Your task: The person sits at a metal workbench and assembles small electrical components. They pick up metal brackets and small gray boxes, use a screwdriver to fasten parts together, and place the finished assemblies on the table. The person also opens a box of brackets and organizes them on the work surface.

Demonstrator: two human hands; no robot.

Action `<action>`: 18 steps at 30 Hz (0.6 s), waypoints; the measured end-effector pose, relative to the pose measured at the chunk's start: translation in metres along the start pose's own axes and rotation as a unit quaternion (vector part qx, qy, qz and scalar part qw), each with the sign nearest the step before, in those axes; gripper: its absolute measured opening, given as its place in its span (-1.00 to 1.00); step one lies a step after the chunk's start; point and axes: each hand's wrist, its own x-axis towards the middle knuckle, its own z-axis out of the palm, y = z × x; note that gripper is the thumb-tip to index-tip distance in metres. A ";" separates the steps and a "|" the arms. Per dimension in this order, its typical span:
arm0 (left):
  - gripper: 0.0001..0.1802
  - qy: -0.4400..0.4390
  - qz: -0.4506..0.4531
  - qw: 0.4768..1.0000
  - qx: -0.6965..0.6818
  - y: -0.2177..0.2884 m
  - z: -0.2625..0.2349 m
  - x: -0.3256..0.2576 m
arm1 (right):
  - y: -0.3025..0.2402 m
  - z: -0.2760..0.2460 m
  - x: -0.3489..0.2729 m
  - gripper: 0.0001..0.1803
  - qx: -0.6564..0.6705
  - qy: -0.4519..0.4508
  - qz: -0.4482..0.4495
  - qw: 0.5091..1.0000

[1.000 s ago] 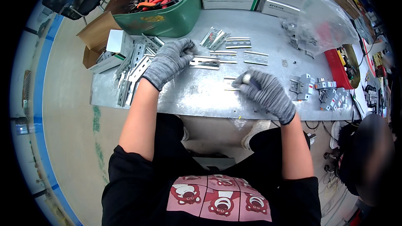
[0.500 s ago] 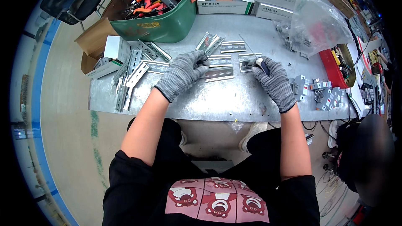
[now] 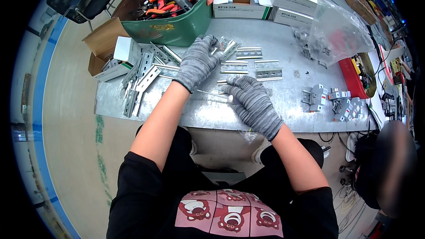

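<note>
Both hands wear grey knitted gloves. My left hand [image 3: 198, 64] is at a small pile of short slotted metal mounting rails [image 3: 231, 49], with its thumb and fingers closed around one end. My right hand [image 3: 256, 105] holds a screwdriver [image 3: 213, 94] whose thin shaft points left, low over the table; its handle is mostly hidden in the palm. The right fingertips touch a short rail [image 3: 222, 86], partly covered by the glove. Behind the hands lie more short rails, one [image 3: 249, 52] farther back and a pair [image 3: 268, 70] to the right.
Longer rails [image 3: 146, 79] lie heaped at left beside an open carton [image 3: 110, 73]. A green tool bin [image 3: 172, 33] and white boxes [image 3: 241, 10] stand behind. At right are grey fuse holders [image 3: 318, 97], a clear plastic bag [image 3: 338, 28] and a red bin [image 3: 352, 77].
My right hand has moved left and nearer, and the screwdriver's shaft has swung from pointing away to pointing left. My left hand has shifted farther away to the rail pile.
</note>
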 end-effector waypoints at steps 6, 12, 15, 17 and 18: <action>-0.64 -0.040 -0.053 0.994 0.088 -0.006 0.003 0.011 | 0.018 -0.004 -0.010 -0.71 -0.029 -0.027 0.022 0.999; -0.75 -0.078 -0.147 0.986 -0.015 -0.020 -0.011 0.014 | 0.039 -0.025 -0.014 -0.76 -0.071 0.004 0.063 0.995; -0.77 -0.085 -0.142 0.984 -0.073 -0.029 -0.017 0.018 | 0.057 -0.033 -0.014 -0.79 -0.095 0.016 0.064 0.993; -0.76 -0.096 -0.153 0.976 -0.122 -0.030 -0.017 0.019 | 0.070 -0.038 -0.013 -0.83 -0.104 0.047 0.070 0.991; -0.77 -0.096 -0.158 0.972 -0.143 -0.031 -0.017 0.019 | 0.077 -0.039 -0.013 -0.82 -0.127 0.055 0.088 0.986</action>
